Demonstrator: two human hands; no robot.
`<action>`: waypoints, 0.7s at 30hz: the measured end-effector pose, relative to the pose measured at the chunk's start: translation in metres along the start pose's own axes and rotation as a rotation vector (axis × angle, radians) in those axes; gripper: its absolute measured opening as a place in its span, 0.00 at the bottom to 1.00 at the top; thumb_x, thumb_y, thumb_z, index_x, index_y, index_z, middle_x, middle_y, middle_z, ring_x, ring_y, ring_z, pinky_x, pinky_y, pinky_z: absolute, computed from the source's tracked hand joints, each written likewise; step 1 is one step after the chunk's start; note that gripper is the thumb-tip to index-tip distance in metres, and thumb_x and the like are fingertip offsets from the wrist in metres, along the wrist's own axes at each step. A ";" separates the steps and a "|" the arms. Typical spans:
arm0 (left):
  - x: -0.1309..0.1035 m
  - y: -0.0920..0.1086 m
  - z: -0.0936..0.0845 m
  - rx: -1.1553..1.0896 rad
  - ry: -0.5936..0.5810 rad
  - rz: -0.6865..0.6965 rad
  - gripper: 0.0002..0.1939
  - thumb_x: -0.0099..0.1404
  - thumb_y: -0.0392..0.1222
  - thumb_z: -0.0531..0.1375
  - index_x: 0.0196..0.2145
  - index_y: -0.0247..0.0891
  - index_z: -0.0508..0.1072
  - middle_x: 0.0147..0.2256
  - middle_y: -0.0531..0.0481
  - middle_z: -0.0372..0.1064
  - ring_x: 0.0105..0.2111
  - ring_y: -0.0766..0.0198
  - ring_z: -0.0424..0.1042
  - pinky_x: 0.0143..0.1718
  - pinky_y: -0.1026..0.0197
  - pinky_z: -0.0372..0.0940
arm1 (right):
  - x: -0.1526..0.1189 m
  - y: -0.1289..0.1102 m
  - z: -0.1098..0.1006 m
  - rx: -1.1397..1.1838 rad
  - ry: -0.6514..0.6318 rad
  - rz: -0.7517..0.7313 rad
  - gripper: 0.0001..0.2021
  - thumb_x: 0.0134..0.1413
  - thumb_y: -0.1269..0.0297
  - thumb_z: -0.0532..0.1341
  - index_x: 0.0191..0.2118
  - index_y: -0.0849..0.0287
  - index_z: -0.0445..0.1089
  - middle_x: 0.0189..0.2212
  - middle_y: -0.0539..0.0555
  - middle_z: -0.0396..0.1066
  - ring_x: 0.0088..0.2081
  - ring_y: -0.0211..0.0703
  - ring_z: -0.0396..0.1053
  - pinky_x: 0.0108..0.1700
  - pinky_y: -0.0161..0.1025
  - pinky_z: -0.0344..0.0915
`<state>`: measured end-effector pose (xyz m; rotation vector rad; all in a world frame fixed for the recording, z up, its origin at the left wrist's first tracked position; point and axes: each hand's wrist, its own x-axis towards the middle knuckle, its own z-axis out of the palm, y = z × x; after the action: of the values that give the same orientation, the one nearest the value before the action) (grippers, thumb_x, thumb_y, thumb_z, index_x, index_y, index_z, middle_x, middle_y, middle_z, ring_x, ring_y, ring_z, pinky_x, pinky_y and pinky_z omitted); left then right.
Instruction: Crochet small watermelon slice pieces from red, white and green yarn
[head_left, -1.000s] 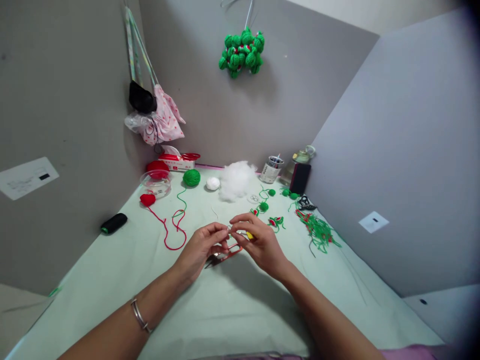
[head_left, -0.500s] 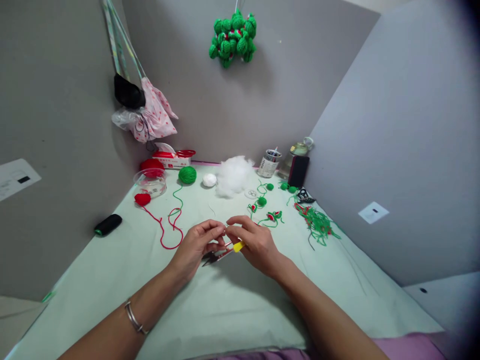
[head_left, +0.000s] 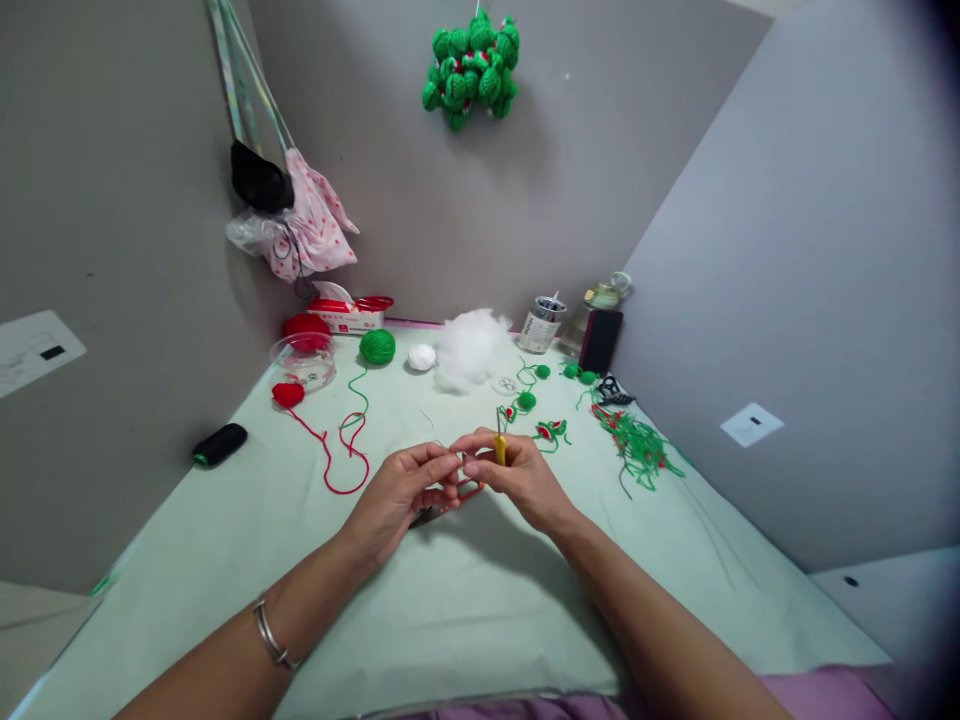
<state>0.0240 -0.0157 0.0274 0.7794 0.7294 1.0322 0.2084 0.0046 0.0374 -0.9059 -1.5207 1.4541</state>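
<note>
My left hand (head_left: pixel 412 490) is closed in a pinch over the table; what lies between its thumb and fingers is too small to make out. Close against its fingertips is my right hand (head_left: pixel 517 480), with a yellow-handled crochet hook (head_left: pixel 500 450) held upright along its fingers, the metal shaft pointing up. Under both hands lies a pair of scissors (head_left: pixel 426 517) with dark blades and red handles, partly hidden by the fingers. A thin pale thread (head_left: pixel 426 414) shows on the cloth just beyond the left hand.
Behind stand a green yarn ball (head_left: pixel 377 347), a white yarn ball (head_left: pixel 421 357) and fluffy stuffing (head_left: pixel 471 350). Red yarn (head_left: pixel 328 465) trails at left. Small green crocheted pieces (head_left: pixel 551 430) and a tangle of yarn scraps (head_left: pixel 637 447) lie at right. A phone (head_left: pixel 601 342) leans near a bottle.
My right hand has turned the crochet hook from pointing down across the scissors to standing upright. Its fingers have drawn in closer to my left fingertips.
</note>
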 end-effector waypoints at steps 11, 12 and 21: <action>0.000 -0.003 -0.001 -0.003 -0.060 -0.073 0.19 0.55 0.50 0.76 0.36 0.32 0.81 0.27 0.51 0.72 0.29 0.68 0.69 0.33 0.65 0.68 | 0.000 0.005 0.003 0.089 0.007 -0.017 0.12 0.48 0.60 0.76 0.40 0.54 0.82 0.30 0.47 0.71 0.27 0.35 0.71 0.34 0.36 0.71; 0.001 -0.003 -0.001 -0.001 -0.067 -0.073 0.19 0.55 0.50 0.76 0.36 0.32 0.82 0.28 0.51 0.72 0.29 0.68 0.69 0.32 0.66 0.67 | 0.000 0.005 0.004 0.098 -0.008 -0.008 0.12 0.48 0.60 0.76 0.40 0.54 0.82 0.30 0.47 0.71 0.28 0.36 0.72 0.34 0.37 0.72; 0.002 -0.004 -0.002 -0.002 -0.099 -0.075 0.17 0.54 0.49 0.76 0.32 0.32 0.82 0.25 0.52 0.70 0.27 0.69 0.66 0.29 0.66 0.66 | 0.000 0.003 0.011 0.190 -0.034 0.013 0.11 0.46 0.58 0.77 0.35 0.56 0.82 0.28 0.47 0.72 0.26 0.39 0.75 0.32 0.40 0.76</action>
<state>0.0248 -0.0146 0.0232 0.7900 0.6682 0.9200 0.1987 0.0005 0.0347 -0.7817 -1.3758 1.6002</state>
